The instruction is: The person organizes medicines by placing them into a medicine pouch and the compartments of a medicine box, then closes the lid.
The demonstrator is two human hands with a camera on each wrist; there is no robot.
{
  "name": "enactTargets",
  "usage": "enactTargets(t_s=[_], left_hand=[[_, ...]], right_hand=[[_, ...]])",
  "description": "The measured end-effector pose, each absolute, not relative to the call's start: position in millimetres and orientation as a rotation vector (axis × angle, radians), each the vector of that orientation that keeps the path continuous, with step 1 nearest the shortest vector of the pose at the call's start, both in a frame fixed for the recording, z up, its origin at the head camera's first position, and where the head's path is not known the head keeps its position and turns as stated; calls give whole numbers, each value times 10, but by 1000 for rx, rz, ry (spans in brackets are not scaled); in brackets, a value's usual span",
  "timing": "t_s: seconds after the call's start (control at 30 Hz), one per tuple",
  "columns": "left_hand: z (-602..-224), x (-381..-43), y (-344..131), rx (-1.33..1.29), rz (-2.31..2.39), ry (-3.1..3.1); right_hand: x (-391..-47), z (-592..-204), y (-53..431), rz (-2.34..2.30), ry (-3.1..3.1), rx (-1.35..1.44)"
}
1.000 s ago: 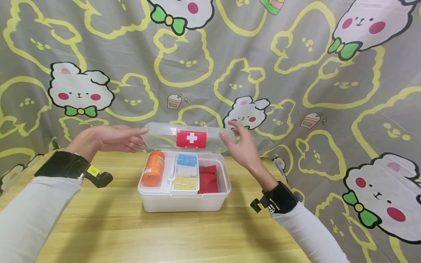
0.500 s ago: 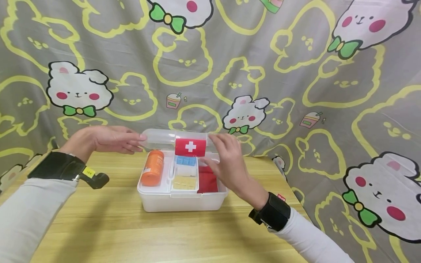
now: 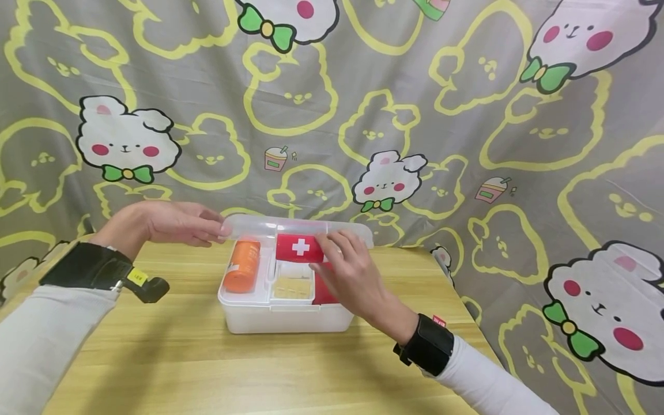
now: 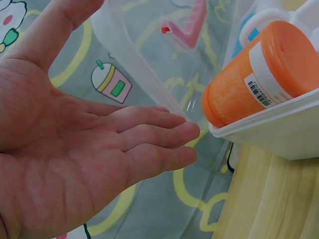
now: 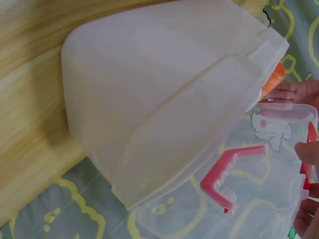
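Observation:
A white first-aid box [image 3: 285,321] stands on the table with its clear lid [image 3: 249,227] tilted partway down over it. My right hand [image 3: 353,276] pinches the lid's front edge by the red latch [image 3: 297,248] with a white cross, thumb on one side and fingers on the other. Beside the lid's left end, my left hand [image 3: 173,223] is held with straight fingers; whether its fingertips touch the lid I cannot tell. An orange bottle [image 4: 254,74] lies in the box's left part. Yellowish packets [image 3: 292,287] sit in a white tray, and a red item [image 3: 324,288] is partly hidden by my right hand.
The box rests on a light wooden table [image 3: 249,374]. Close behind hangs a grey curtain [image 3: 306,75] with rabbit prints. A pink-red handle [image 5: 222,172] lies against the lid's top.
The lid has swung forward and down towards the box. My right hand has moved from the lid's right end to its latch and taken hold. The left hand has barely moved.

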State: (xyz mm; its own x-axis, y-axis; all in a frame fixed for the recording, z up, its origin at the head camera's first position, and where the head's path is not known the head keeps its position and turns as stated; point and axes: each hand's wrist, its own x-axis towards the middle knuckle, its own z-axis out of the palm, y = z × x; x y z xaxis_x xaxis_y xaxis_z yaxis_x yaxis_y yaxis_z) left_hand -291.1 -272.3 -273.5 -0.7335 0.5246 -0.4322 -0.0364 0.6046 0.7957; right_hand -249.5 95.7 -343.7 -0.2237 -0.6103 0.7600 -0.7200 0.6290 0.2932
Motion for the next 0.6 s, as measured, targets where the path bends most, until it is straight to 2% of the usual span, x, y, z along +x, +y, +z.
enactTargets(t_s=[0.3,0.6], left_hand=[[-2773,-2867,-2718,390,1083,2166],[-2856,-2890,-2702,347,1259,2110]], right_hand=[[-2417,-3533,1002,45,-1833,1118],[-2307,-3794,1042,-20,-1762,1173]])
